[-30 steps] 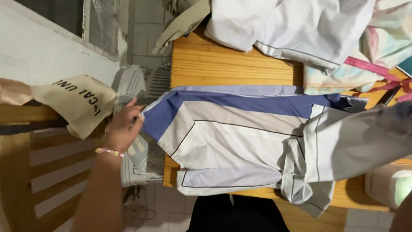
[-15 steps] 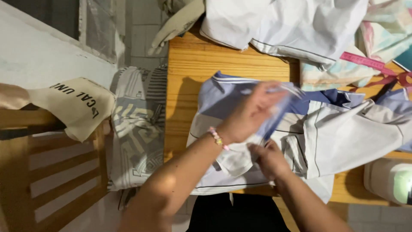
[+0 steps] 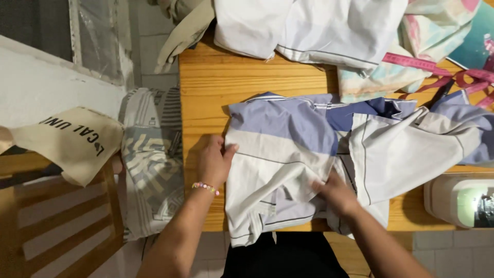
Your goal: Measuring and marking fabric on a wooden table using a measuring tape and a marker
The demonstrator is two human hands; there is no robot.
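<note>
A blue, white and lilac panelled garment [image 3: 303,149] lies folded over on the wooden table [image 3: 242,77]. My left hand [image 3: 215,160], with a bead bracelet on the wrist, presses flat on the garment's left folded edge. My right hand [image 3: 335,193] rests on the lower middle of the cloth, fingers tucked into a fold. A white sleeve part [image 3: 411,149] of the garment spreads to the right.
A heap of white cloth [image 3: 319,28] and pastel fabric [image 3: 437,31] lies at the table's far side, with a pink measuring tape [image 3: 437,67]. A white sewing machine [image 3: 460,198] stands at right. Patterned cloth [image 3: 152,159] and a beige printed bag [image 3: 72,141] hang over a wooden chair [image 3: 56,226] at left.
The garment's left end has been folded over to the right, so it now takes up less of the table. My left hand has come back to the left fold; my right hand has lowered onto the cloth.
</note>
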